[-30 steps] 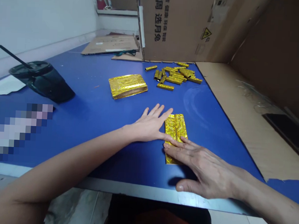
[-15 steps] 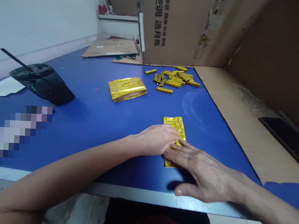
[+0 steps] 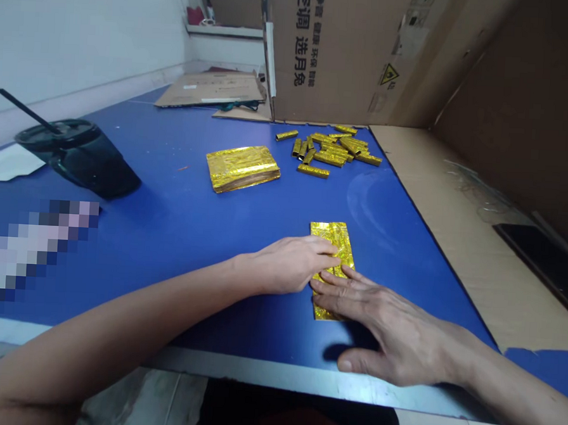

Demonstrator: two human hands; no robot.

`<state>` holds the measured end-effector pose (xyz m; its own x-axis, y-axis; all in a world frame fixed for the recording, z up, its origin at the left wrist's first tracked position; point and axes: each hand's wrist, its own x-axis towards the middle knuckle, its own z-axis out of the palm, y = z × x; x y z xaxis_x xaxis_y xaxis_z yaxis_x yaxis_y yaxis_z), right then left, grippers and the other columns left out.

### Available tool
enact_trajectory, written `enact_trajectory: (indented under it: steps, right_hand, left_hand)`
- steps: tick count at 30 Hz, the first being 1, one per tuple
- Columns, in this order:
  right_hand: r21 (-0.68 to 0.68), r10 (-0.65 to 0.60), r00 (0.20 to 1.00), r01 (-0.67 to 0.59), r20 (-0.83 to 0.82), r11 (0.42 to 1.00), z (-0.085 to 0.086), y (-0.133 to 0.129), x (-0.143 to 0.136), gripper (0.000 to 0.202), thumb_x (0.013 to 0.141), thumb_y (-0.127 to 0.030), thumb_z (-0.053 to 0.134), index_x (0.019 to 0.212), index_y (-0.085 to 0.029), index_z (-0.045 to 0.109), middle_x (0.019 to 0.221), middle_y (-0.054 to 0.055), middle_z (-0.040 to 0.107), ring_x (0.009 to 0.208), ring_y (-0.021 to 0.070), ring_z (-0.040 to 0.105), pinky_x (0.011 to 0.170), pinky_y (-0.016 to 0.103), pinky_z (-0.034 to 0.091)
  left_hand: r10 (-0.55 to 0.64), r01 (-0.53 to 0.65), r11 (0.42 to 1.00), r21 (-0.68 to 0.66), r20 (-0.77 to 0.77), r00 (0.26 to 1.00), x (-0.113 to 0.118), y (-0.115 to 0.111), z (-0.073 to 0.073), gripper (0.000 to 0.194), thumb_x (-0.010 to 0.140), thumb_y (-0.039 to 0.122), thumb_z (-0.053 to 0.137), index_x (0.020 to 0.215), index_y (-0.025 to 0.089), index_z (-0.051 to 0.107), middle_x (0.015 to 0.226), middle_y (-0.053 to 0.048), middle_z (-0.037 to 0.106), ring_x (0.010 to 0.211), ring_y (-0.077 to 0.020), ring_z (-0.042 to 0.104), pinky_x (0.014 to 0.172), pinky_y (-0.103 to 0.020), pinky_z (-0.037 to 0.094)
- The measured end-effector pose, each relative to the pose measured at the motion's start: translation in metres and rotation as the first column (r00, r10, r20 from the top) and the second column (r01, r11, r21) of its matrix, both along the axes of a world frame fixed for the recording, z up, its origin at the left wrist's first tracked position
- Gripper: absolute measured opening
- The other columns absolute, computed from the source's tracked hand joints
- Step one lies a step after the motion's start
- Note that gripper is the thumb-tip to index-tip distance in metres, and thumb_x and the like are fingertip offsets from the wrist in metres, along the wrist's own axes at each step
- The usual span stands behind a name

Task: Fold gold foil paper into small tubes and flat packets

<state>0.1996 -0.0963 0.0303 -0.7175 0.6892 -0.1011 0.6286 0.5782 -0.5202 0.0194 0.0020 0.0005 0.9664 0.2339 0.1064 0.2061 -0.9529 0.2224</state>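
Note:
A sheet of gold foil paper (image 3: 333, 231) lies on the blue table in front of me, with creases running along its length. My left hand (image 3: 295, 262) rests on its middle from the left, fingers together and slightly bent, pressing down; its thumb is hidden. From the right, my right hand (image 3: 387, 329) lays its stretched fingers flat across the lower part of the sheet, just below the left fingertips. Its thumb sticks out apart over the table. Both hands cover part of the foil paper.
Farther back sits a stack of gold foil paper (image 3: 243, 168). Several small folded gold foil tubes (image 3: 332, 153) lie in a pile by the cardboard wall (image 3: 349, 57). At left stands a dark cup with a straw (image 3: 84, 157); a dark phone-like slab (image 3: 543, 264) lies right.
My left fingers have shifted slightly on the foil paper. My right fingers have spread a little, and the hand has moved slightly right. The view has shifted slightly too.

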Motion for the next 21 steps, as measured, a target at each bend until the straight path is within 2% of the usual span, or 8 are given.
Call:
enact_trajectory:
  steps: [4,6,9,13,17,21]
  right_hand:
    - [0.085,-0.042,0.999,0.045,-0.032,0.995,0.008,0.003,0.012,0.052,0.080,-0.038,0.052,0.127,-0.017,0.043,0.130,0.008,0.047,0.118,0.0182,0.044,0.100,0.035,0.034]
    - [0.195,-0.110,0.994,0.108,-0.002,0.975,0.009,0.004,0.022,0.040,0.083,-0.028,0.049,0.122,-0.022,0.047,0.129,0.004,0.048,0.117,0.0179,0.044,0.100,0.037,0.034]
    - [0.306,-0.146,0.986,0.117,0.074,0.945,0.007,0.003,0.037,0.035,0.082,-0.020,0.046,0.117,-0.026,0.051,0.130,0.003,0.048,0.115,0.0191,0.047,0.100,0.042,0.033]
    - [0.317,-0.117,0.978,0.058,0.170,0.947,0.000,-0.002,0.042,0.039,0.082,-0.018,0.046,0.119,-0.026,0.050,0.134,0.006,0.042,0.120,0.0204,0.042,0.099,0.043,0.033]
    - [0.297,-0.059,0.980,-0.001,0.192,0.955,-0.002,-0.006,0.037,0.039,0.079,-0.026,0.053,0.118,-0.028,0.052,0.138,0.007,0.036,0.122,0.0246,0.037,0.098,0.048,0.033]
    - [0.409,-0.030,0.990,-0.031,0.141,0.912,-0.007,-0.007,0.035,0.028,0.081,-0.022,0.050,0.108,-0.024,0.059,0.128,0.011,0.047,0.115,0.0233,0.046,0.097,0.048,0.034]
  left_hand:
    - [0.010,-0.011,1.000,-0.004,-0.030,1.000,0.001,0.000,0.003,0.032,0.083,0.013,0.041,0.113,0.015,0.051,0.124,-0.007,0.049,0.120,-0.0167,0.038,0.099,-0.028,0.032]
    - [0.021,-0.022,1.000,-0.021,-0.060,0.998,0.001,-0.001,0.006,0.030,0.084,0.015,0.040,0.111,0.014,0.053,0.125,-0.008,0.047,0.119,-0.0174,0.038,0.100,-0.029,0.030]
    - [0.011,-0.015,0.998,-0.056,-0.073,0.997,0.001,-0.001,0.010,0.032,0.085,0.023,0.044,0.114,0.014,0.051,0.127,-0.009,0.044,0.119,-0.0193,0.038,0.100,-0.030,0.029]
    - [-0.014,0.007,0.995,-0.101,-0.065,0.998,-0.001,0.002,0.010,0.049,0.079,0.041,0.054,0.120,0.016,0.047,0.130,-0.011,0.040,0.120,-0.0218,0.036,0.098,-0.031,0.030]
    - [-0.022,0.012,0.991,-0.136,-0.075,0.997,-0.002,0.004,0.007,0.064,0.075,0.051,0.054,0.125,0.014,0.042,0.132,-0.013,0.037,0.122,-0.0228,0.033,0.100,-0.031,0.027]
    - [-0.008,-0.004,0.986,-0.167,-0.074,0.997,-0.002,0.004,0.006,0.074,0.068,0.057,0.057,0.127,0.015,0.040,0.134,-0.012,0.034,0.123,-0.0246,0.032,0.100,-0.033,0.027]
